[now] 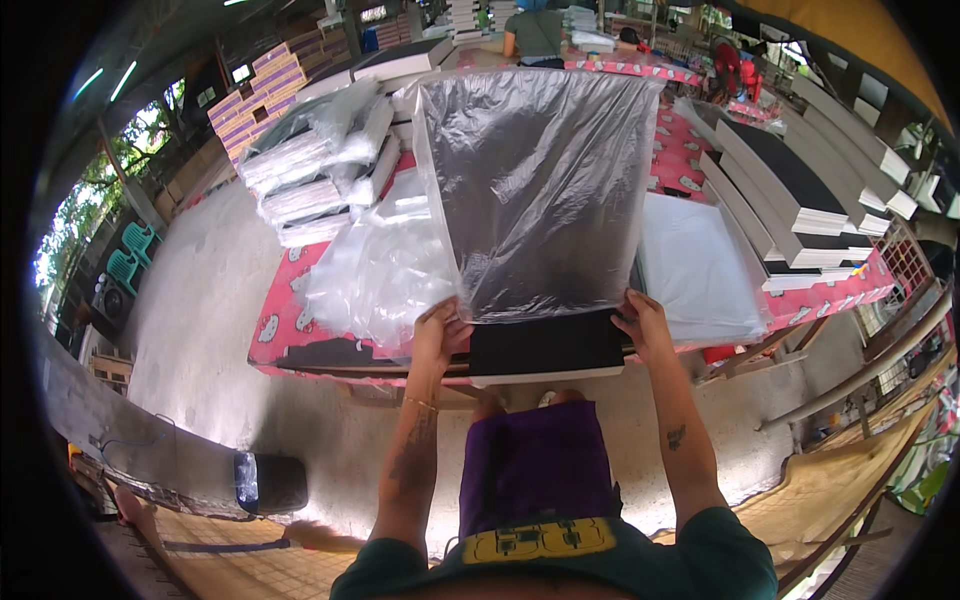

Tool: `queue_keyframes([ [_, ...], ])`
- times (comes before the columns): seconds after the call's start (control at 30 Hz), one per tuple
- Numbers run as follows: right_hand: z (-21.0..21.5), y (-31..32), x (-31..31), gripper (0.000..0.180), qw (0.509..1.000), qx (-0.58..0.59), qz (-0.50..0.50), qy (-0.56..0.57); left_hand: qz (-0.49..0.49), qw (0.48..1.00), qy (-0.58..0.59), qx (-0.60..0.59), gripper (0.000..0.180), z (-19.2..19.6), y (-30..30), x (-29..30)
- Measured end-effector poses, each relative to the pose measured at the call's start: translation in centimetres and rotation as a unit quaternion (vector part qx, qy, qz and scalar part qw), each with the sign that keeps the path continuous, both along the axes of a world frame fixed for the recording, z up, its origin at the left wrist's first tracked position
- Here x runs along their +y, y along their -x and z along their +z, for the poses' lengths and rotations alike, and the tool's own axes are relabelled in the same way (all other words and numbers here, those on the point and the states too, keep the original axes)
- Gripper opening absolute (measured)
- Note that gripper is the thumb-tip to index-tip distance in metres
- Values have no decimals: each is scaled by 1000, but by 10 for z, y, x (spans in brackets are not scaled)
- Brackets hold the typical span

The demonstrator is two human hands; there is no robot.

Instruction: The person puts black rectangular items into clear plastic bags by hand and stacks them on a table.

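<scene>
Clear plastic bag half over the black-covered stack of sheets at the desk edge. Left hand and right hand each pinching a bag corner, probably the mouth. Best kept taut, pulled evenly down.

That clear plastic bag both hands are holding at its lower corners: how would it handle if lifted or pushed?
The clear plastic bag looks thin and wrinkled, so probably floppy and very light. Its glossy film seems slippery, so the left hand and right hand likely need a pinching grip. The black-covered stack under it looks stiff and heavier by comparison.
</scene>
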State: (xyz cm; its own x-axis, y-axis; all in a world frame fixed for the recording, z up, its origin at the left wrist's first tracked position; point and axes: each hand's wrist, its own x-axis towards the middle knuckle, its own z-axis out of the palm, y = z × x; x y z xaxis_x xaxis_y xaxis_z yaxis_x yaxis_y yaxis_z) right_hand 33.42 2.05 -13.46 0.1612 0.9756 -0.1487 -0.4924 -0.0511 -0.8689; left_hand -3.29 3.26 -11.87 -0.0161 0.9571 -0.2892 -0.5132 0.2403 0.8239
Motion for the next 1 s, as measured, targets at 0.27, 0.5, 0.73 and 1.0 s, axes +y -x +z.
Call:
queue_keyframes([
  [0.27, 22, 18, 24, 30, 932, -284, -119, -190, -17, 952, -306, 6, 22, 69, -68, 43],
  [0.5, 90, 25, -17, 31, 929, 236, -218, -184, 9, 942, -328, 68, 19, 110, -164, 23],
  [0.73, 57, -71, 10, 32, 853, 95, -474, -196, -275, 911, -252, 176, 27, -4, -230, -40],
  [1.0, -12, -159, 6, 46, 809, -46, -585, -22, 120, 685, -394, 601, 24, 38, -4, -17],
])
